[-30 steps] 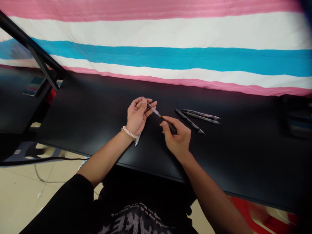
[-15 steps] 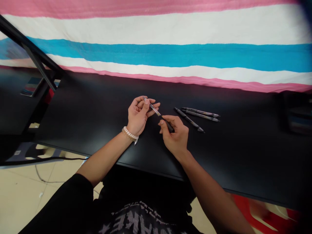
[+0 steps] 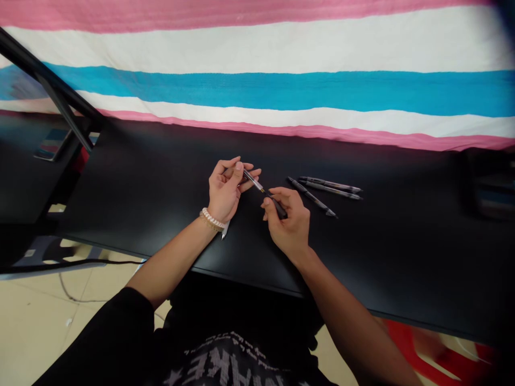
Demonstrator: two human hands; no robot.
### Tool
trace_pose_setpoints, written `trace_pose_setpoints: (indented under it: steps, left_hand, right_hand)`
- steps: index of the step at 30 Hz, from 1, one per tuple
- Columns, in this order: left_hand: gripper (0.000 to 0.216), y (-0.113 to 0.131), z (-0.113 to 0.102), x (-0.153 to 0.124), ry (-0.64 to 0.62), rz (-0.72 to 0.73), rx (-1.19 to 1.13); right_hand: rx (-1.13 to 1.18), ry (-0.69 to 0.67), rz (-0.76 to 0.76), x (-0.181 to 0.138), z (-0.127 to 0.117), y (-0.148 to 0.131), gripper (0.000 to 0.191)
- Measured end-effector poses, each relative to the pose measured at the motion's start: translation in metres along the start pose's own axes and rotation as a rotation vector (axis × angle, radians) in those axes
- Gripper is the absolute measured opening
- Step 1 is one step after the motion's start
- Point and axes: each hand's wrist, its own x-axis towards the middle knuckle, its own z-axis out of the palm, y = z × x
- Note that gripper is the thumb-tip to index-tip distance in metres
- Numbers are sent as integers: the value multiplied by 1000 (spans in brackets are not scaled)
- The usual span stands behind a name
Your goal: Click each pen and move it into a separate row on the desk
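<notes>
head view, anything changed?

barely, the hands only shifted slightly. left hand (image 3: 225,187) has its grip pinched on a clear pen barrel (image 3: 254,182), right hand (image 3: 286,222) has its grip closed on a black pen end (image 3: 278,206), the two pieces meeting between them.

what else is out?

three dark pens (image 3: 310,197) lie to the right on the bench (image 3: 382,241), and a small silver piece (image 3: 226,230) sits near the left hand.

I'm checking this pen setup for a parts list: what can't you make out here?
In the head view:
- The silver-tipped piece: its upper end is hidden by the left hand.
- The pen: its dark end is hidden by the right hand.
- The three loose pens: any markings are too small.
- The shirt lettering: cut off by the bottom edge.
</notes>
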Motion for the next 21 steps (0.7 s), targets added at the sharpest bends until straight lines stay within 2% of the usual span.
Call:
trace_pose_setpoints:
  steps: [6, 11, 15, 19, 21]
  left_hand:
    - [43, -3, 0, -1, -61, -3, 0]
    - [28, -2, -1, -1, 30, 0, 38]
    - [43, -2, 1, -2, 11, -15, 55]
    - [37, -1, -1, 0, 50, 13, 51]
    - [41, -1, -2, 1, 67, 26, 48]
  right_hand:
    - [-7, 1, 11, 0, 1, 2, 12]
    - [-18, 4, 27, 0, 1, 4, 14]
    - [-17, -9, 7, 0, 1, 4, 14]
    - [-28, 9, 14, 0, 1, 4, 13]
    - [-29, 4, 7, 0, 1, 5, 15]
